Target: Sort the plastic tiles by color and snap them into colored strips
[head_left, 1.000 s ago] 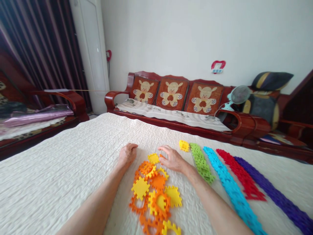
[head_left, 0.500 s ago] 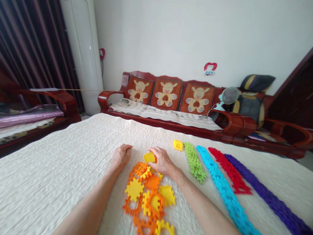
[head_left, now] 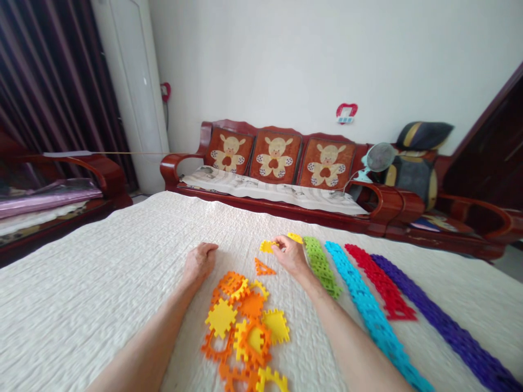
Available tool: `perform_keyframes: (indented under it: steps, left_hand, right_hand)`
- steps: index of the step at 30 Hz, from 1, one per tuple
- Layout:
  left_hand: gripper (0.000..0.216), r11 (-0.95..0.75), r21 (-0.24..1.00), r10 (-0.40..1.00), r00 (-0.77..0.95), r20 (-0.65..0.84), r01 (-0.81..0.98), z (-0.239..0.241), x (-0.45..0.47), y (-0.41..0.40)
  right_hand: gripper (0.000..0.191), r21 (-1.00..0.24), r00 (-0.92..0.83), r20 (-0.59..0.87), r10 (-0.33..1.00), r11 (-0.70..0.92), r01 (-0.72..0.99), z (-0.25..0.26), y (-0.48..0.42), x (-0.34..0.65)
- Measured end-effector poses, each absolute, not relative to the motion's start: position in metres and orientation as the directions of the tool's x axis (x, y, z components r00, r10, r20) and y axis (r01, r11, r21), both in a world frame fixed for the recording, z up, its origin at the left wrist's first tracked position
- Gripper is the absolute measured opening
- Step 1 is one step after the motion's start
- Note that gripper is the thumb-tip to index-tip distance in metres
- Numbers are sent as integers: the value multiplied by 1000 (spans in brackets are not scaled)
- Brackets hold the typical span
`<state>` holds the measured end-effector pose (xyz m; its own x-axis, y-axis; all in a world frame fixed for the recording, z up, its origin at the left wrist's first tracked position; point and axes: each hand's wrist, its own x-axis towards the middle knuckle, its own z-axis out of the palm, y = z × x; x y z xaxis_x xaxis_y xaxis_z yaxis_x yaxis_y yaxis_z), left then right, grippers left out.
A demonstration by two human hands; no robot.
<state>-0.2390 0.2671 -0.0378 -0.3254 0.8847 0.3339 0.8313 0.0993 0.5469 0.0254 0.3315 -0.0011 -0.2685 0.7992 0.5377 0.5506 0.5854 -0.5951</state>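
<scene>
My right hand pinches a yellow toothed building tile above the cloth, close to a yellow tile lying at the top of the green row. Below the held tile lies an orange triangular tile. My left hand rests on the cloth with its fingers curled in; whether anything is inside them is hidden. Between my forearms spreads a loose pile of interlocking tiles, among them a yellow square, an orange square and an orange frame.
To the right run overlapping rows of tiles: green, light blue, red and purple. A white quilted cloth covers the surface. Beyond it stand a wooden sofa with bear cushions and a small fan.
My right hand has lifted the yellow tile off the pile's top and carried it right, towards the green row. The orange triangle is now uncovered. My left hand has stayed put.
</scene>
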Motion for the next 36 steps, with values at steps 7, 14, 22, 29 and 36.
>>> perform_keyframes:
  steps: [7, 14, 22, 29, 36]
  left_hand:
    - [35, 87, 539, 875, -322, 360, 838, -37, -238, 266]
    - [35, 73, 541, 869, -319, 378, 838, -41, -240, 267]
    - [34, 68, 540, 866, -318, 386, 839, -42, -241, 269]
    - [35, 73, 519, 869, -309, 386, 852, -42, -242, 270]
    - [35, 89, 524, 870, -322, 373, 847, -40, -241, 268]
  right_hand:
    - [18, -319, -414, 496, 763, 603, 731, -19, 329, 37]
    - [52, -413, -563, 142, 814, 566, 713, 0, 325, 48]
    - [55, -235, -180, 104, 978, 200, 951, 9, 304, 15]
    - [52, -204, -198, 59, 978, 206, 957, 0, 315, 11]
    - [44, -197, -210, 208, 955, 251, 948, 12, 323, 26]
